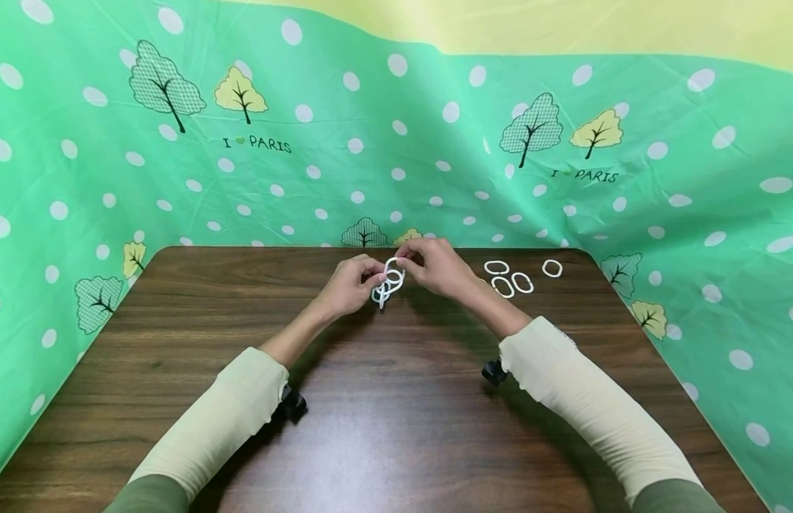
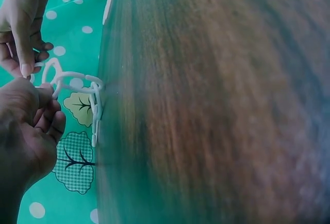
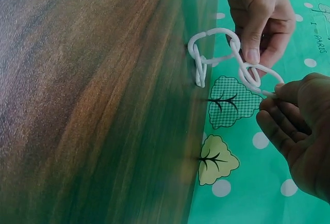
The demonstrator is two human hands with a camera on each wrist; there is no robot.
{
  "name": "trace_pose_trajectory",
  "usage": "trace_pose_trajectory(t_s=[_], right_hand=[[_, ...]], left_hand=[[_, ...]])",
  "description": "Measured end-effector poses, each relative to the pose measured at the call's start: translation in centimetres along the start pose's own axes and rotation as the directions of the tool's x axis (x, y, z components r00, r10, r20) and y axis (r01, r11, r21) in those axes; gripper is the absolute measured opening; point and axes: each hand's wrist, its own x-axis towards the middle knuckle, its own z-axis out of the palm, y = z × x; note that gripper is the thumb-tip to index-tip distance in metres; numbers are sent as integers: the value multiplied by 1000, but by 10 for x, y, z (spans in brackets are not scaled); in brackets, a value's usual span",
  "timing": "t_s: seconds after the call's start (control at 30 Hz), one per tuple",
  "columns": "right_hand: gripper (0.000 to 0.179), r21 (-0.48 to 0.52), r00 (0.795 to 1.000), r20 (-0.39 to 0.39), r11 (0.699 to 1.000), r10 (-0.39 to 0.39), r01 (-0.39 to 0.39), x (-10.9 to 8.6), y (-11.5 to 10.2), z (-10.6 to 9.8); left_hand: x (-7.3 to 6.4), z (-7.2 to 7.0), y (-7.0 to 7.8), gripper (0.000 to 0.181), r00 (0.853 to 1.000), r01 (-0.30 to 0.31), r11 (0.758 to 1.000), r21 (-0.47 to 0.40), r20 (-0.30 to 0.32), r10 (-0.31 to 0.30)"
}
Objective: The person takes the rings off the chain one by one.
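Near the table's far edge, both hands work on a short chain of white oval links (image 1: 392,288). My left hand (image 1: 354,285) pinches one link of it between thumb and fingers, with the lower links (image 3: 224,31) hanging down toward the tabletop. From the other side my right hand (image 1: 437,265) pinches the end of a white link (image 3: 270,72) with thumb and fingertips. In the right wrist view this link crosses the one in my left hand. A small gap shows in a hanging link's outline.
Several loose white links (image 1: 496,273) lie on the brown wooden table (image 1: 383,427) to the right of my right hand, one link (image 1: 552,261) a little apart. A green dotted curtain (image 1: 396,149) rises behind the far edge and along both sides.
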Motion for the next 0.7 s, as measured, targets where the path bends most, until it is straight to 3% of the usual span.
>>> trace_pose_trajectory(t_s=[0.43, 0.7], right_hand=[[15, 16, 1000, 5, 1000, 21, -21, 0, 1, 2], [16, 19, 999, 13, 998, 52, -52, 1, 1, 0]], left_hand=[[1, 5, 1, 10, 999, 25, 1000, -8, 34, -24], [2, 3, 1, 14, 1000, 13, 1000, 0, -2, -13]])
